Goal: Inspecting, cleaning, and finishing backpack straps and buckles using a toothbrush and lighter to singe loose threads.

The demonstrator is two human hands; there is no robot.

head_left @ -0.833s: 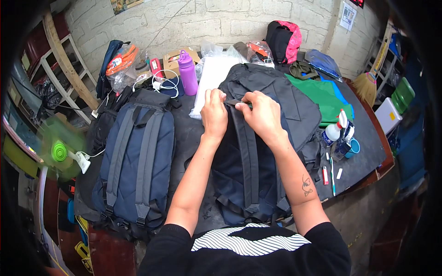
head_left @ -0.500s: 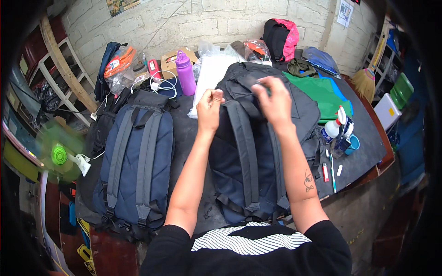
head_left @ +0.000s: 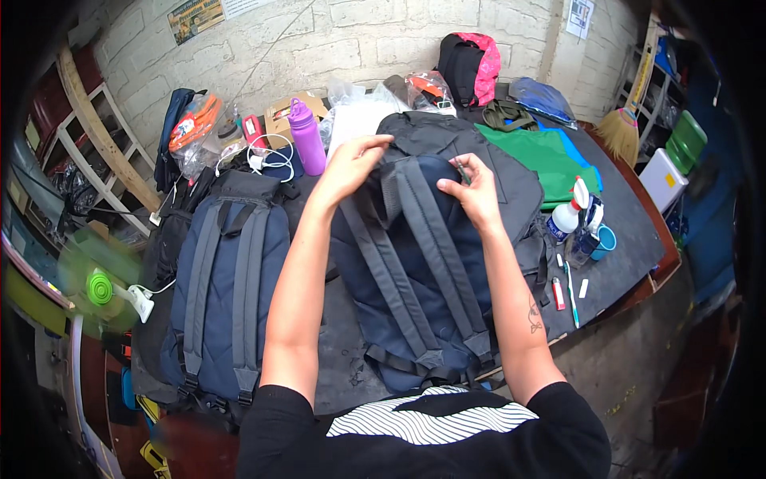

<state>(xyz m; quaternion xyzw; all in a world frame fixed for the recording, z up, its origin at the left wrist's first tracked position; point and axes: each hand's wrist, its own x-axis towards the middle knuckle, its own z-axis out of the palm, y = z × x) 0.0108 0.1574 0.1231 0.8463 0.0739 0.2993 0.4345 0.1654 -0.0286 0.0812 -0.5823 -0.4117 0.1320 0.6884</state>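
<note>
Gently steady the navy backpack just below the half-open left hand, cannot confirm any hold there; angle the dark item pinched in the right hand away from the straps.

A purple bottle stood before a cardboard box; a spray bottle stood near a blue cup.

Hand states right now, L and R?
Left hand: fingers extended at top of central backpack; grip can't be told.
Right hand: closed on small dark object, too small to identify.
</note>
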